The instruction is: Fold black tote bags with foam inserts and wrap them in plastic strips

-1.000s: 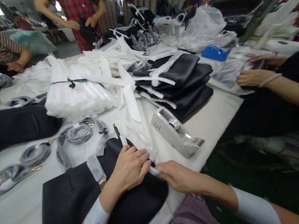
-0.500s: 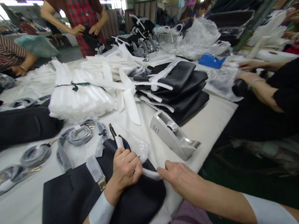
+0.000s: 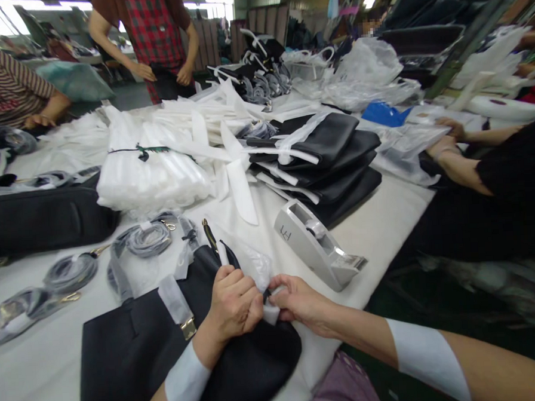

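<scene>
A black leather handbag (image 3: 137,363) lies on the white-covered table right in front of me. My left hand (image 3: 234,304) is closed around its handle, which is wrapped in a white strip. My right hand (image 3: 299,300) pinches the white strip's end (image 3: 270,313) close to my left hand. Clear plastic film (image 3: 253,261) bunches just beyond my fingers. A frosted sleeve (image 3: 174,299) with a small gold buckle (image 3: 189,328) lies on the bag, left of my left hand. My fingers hide part of the handle.
A grey tape dispenser (image 3: 315,246) stands right of my hands. Beyond lie stacked black bags (image 3: 323,161), a white wrapped bundle (image 3: 154,176) and coiled grey straps (image 3: 148,239). A co-worker's hands (image 3: 444,146) work in plastic at right; another person (image 3: 155,39) stands opposite.
My right hand has moved from beside the white strip's end to pinching it against the handle. The strip's end is now folded in near my left hand. The co-worker's hands at right have shifted.
</scene>
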The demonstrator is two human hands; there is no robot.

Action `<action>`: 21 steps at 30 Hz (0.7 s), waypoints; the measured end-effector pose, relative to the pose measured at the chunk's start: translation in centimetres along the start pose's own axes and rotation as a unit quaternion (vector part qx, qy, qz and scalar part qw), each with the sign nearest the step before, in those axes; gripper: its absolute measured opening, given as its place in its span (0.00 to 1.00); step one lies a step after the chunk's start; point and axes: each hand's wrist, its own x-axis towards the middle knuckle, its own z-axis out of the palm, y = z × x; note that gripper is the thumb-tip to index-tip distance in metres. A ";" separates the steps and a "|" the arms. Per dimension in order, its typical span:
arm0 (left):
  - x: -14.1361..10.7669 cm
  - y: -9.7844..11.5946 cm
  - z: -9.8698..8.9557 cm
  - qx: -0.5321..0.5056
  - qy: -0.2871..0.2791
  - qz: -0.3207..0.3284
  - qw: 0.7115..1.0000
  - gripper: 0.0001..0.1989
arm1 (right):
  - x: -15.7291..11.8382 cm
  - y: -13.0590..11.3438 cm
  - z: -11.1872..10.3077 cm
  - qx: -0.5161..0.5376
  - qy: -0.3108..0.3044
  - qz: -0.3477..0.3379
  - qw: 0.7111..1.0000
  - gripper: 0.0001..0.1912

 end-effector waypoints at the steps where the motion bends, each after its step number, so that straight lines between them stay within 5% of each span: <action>1: 0.1 -0.1 0.1 -0.015 -0.017 -0.009 1.000 0.19 | 0.2 0.1 0.1 -0.004 -0.006 0.015 1.000 0.11; 7: 0.3 -0.7 1.2 0.007 -0.078 -0.122 0.990 0.14 | 1.4 0.3 -0.5 -0.196 -0.023 0.004 0.980 0.04; 13: 0.4 -0.9 1.6 -0.006 -0.151 -0.176 0.973 0.15 | 0.1 -0.8 -1.6 -0.403 0.011 -0.177 0.898 0.13; 17: 0.3 -0.9 1.7 -0.030 -0.144 -0.203 0.968 0.16 | -1.7 0.2 -0.5 -0.381 0.090 -0.180 0.902 0.22; 21: 0.1 -1.1 1.8 -0.020 -0.143 -0.203 0.969 0.16 | -1.3 3.8 1.2 -0.462 0.173 -0.247 0.834 0.29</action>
